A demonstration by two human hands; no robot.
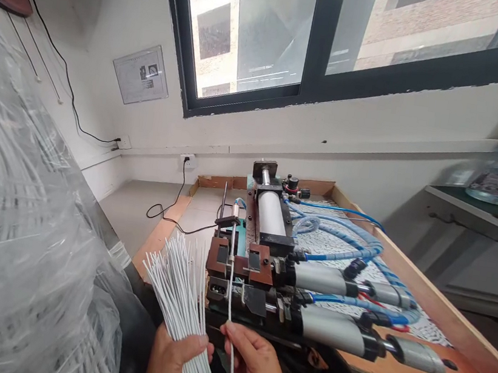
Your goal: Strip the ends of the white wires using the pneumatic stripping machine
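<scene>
A thick bundle of white cables [180, 287] fans out upward from my left hand [175, 360], whose thumb and fingers are wrapped round it. My right hand [251, 358], just beside it, pinches a single white cable [231, 297] between thumb and fingers. That cable runs up between the brown jaw blocks [260, 264] of a pneumatic machine [273, 214], toward a thin metal rod [233, 233]. The lower ends of the bundle and of the single cable leave the bottom of the view.
Plastic-wrapped white cables [20, 211] rise at the left. Air cylinders [335, 332] and blue hoses [360, 250] lie right of the jaws, above white scraps [328, 246] in a wooden-edged tray [402, 280]. A black power cord [175, 219] crosses the table behind.
</scene>
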